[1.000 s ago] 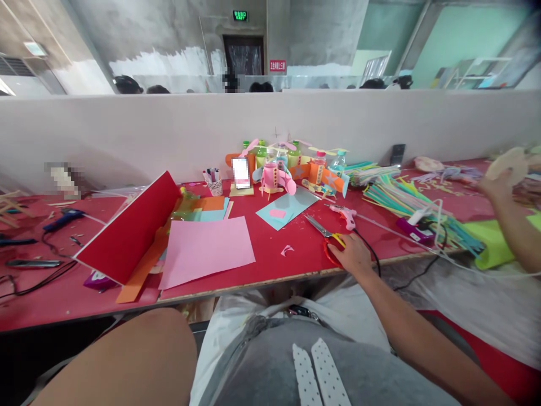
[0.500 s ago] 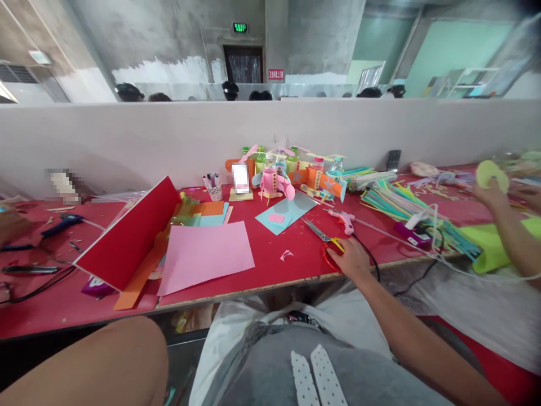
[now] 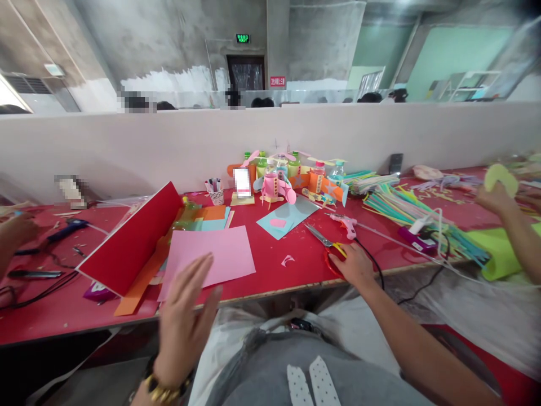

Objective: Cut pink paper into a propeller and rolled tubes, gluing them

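My left hand [image 3: 186, 316] is raised at the near edge of the table, its fingers stretched out and thumb apart, holding nothing. It overlaps the near-left part of a pink sheet of paper [image 3: 228, 254]; whether it touches the sheet I cannot tell. My right hand [image 3: 354, 264] grips the red and yellow handles of a pair of scissors [image 3: 321, 235], which lie on the table with the blades pointing away to the left. Left of the scissors are small pink paper scraps [image 3: 288, 260]. A pink hot glue gun [image 3: 344, 224] lies just beyond the hand.
Light blue paper [image 3: 283, 211] lies mid-table, before bottle-bodied paper helicopters [image 3: 274, 186]. A red board [image 3: 131, 239] leans at left near a pen cup [image 3: 215, 193]. Bundled pipe cleaners [image 3: 406, 208] and a purple power strip [image 3: 416, 239] are at right. Co-workers' hands [image 3: 499, 197] flank both sides.
My left hand has come up into view over the near-left of the pink sheet, fingers spread. My right hand stays at the scissors. The view has tilted slightly.
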Demonstrator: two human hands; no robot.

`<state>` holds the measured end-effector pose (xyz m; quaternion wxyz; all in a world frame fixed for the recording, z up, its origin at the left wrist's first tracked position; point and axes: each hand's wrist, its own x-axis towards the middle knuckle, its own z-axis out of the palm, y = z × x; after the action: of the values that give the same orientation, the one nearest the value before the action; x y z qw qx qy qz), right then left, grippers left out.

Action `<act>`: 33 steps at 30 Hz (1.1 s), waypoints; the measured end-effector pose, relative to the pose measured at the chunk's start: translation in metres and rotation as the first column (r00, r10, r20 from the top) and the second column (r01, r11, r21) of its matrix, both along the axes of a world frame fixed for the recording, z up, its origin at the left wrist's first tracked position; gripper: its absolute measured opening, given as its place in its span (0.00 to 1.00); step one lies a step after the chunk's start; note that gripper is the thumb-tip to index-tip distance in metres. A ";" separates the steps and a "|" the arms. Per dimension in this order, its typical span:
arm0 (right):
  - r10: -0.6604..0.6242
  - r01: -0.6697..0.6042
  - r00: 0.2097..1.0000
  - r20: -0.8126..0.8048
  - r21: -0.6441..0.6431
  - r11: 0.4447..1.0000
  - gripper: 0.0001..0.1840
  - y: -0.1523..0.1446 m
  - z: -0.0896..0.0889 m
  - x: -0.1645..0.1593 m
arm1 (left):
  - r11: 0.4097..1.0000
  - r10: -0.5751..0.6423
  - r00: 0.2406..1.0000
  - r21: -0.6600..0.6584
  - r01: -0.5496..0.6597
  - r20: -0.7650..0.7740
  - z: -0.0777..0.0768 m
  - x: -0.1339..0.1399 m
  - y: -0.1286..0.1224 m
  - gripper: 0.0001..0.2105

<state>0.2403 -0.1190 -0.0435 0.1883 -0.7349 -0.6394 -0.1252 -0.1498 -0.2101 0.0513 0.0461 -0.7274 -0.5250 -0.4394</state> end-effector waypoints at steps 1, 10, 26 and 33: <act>-0.001 0.001 1.000 0.001 -0.002 1.000 0.21 0.000 0.000 0.000 | 0.999 -0.010 0.997 -0.043 0.007 -0.072 -0.013 0.001 0.006 0.23; 0.010 -0.010 0.999 0.034 0.001 1.000 0.22 -0.001 0.001 0.000 | 0.970 -0.040 0.870 -0.229 -0.085 -0.492 -0.105 0.014 0.029 0.24; 0.035 -0.035 0.999 0.011 0.017 0.999 0.22 0.000 0.002 0.001 | 0.986 -0.121 0.963 -0.145 0.087 -0.242 -0.105 0.027 0.013 0.10; 0.036 -0.036 0.999 0.007 0.007 0.999 0.23 0.001 0.003 0.000 | 0.986 -0.089 0.987 -0.152 0.068 -0.135 -0.100 0.023 0.012 0.07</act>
<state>0.2407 -0.1183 -0.0408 0.1912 -0.7222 -0.6525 -0.1266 -0.1264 -0.1979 -0.0488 0.0120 -0.7783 -0.5223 -0.3484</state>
